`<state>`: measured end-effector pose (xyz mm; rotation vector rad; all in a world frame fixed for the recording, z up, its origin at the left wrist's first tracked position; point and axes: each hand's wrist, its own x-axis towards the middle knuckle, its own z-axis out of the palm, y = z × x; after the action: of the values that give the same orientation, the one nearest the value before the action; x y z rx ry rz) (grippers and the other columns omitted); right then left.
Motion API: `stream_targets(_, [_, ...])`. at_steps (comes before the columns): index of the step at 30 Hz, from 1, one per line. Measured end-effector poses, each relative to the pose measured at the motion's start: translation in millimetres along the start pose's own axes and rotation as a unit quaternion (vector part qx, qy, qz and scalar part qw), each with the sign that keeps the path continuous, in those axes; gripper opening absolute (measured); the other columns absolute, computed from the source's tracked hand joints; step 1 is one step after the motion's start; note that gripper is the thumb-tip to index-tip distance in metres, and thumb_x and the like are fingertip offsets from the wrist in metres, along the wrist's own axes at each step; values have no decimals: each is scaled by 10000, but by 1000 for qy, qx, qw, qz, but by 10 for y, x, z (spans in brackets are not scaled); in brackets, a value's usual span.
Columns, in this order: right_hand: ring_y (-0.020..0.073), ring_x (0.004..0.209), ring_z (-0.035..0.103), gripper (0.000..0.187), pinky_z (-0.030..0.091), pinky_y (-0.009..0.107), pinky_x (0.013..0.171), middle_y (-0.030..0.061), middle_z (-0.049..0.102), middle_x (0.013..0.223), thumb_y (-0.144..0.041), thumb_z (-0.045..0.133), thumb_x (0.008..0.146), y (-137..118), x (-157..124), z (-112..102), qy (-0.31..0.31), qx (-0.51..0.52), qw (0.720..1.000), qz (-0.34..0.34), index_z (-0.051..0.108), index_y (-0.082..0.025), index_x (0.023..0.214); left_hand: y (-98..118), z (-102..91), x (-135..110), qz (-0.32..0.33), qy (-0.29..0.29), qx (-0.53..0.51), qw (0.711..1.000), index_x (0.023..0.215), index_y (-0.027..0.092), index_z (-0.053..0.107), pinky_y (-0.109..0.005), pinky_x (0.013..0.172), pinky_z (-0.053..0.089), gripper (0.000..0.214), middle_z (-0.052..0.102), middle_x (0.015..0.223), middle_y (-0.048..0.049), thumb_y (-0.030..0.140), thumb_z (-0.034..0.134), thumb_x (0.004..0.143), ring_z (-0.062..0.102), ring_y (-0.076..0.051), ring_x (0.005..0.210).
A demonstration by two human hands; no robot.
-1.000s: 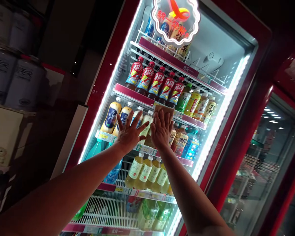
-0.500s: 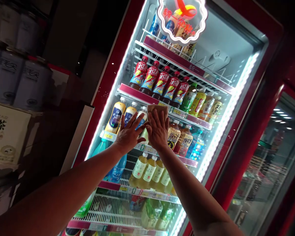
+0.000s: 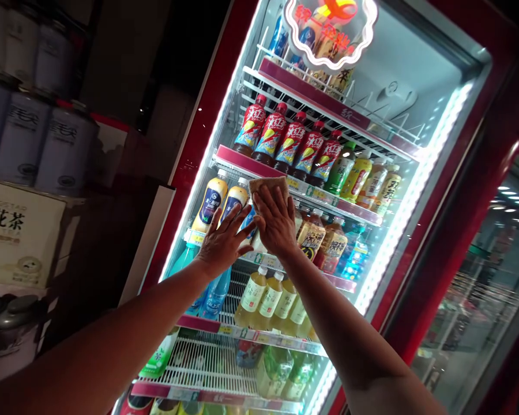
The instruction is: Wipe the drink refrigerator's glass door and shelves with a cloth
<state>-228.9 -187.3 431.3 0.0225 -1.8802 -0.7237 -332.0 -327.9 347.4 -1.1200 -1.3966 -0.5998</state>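
the right hand [image 3: 277, 222], grip flat and open, pressed a tan cloth [image 3: 267, 185] to the cooler's glass door [image 3: 398, 98], further left than a second earlier, beside the splayed, empty left hand [image 3: 222, 242].

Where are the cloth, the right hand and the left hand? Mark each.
cloth [image 3: 266, 185], head view, uncovered top edge.
right hand [image 3: 278, 225], head view, back of the hand.
left hand [image 3: 219, 245], head view, back of the hand.

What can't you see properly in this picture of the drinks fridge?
All in the head view:
- Cloth: mostly covered by the right hand.
- Bottle: lower half hidden by the left hand.
- Bottom-shelf bottles: cut by the lower edge.
- Price tags: too small to read.
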Motion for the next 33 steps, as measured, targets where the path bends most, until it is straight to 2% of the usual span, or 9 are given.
stream_targets(5, [254,1618,143,566,168,565,1301,-31,288,1717,-469,239,1089,-89,246,-66,-8,22,997,67,325,-320,1628,-39,-42,-35,-1,-32,2,999,1574,320,389,-571,1309,152,703,280,1700,-81,483,630,934,243,-290,1587])
stream_targets(10, [224,1621,129,563,114,506,1331,-64,299,1710,-514,275,1082,-297,186,-56,-41,36,998,30,368,-331,1606,-103,-96,-91,-5,-65,-9,998,1547,321,439,-554,1317,154,620,354,1672,-72,466,584,962,241,-281,1588])
stream_targets(12, [212,1618,147,557,108,499,1334,-76,316,1702,-516,266,1084,-334,218,-61,-44,48,997,30,375,-340,1601,-130,-131,-110,0,-82,-10,997,1545,315,445,-552,1317,155,601,339,1680,-72,464,561,974,233,-280,1590])
stream_targets(15, [204,1616,157,571,111,505,1333,-76,320,1699,-525,228,1087,-356,380,-61,-25,63,996,54,386,-330,1600,-158,-173,-126,2,-95,-11,995,1560,326,423,-548,1322,136,600,285,1701,-64,487,522,990,212,-280,1596])
stream_targets(19, [217,1618,150,596,96,527,1329,-56,302,1707,-537,205,1086,-494,500,-13,12,68,993,98,393,-304,1602,-196,-180,-169,8,-94,-12,995,1532,331,468,-521,1334,105,571,315,1692,-56,515,503,993,214,-271,1596])
stream_targets(24, [186,1612,172,580,96,500,1336,-89,344,1686,-551,205,1084,-688,425,11,-20,77,995,58,407,-346,1587,-278,-197,-255,26,-95,3,995,1492,268,536,-503,1335,152,574,418,1635,-103,523,534,978,285,-295,1571])
stream_targets(30, [199,1615,164,566,84,520,1337,-84,328,1691,-521,226,1087,-679,618,-17,4,80,994,75,398,-341,1595,-321,-202,-336,33,-71,6,997,1542,352,456,-536,1324,176,567,357,1672,-59,482,520,994,255,-274,1583])
stream_targets(33, [187,1614,160,557,95,503,1340,-104,310,1695,-534,261,1084,-730,595,-43,-25,74,996,50,381,-356,1598,-329,-190,-380,25,-88,0,996,1557,374,427,-550,1328,154,591,369,1667,-49,461,546,984,268,-285,1579])
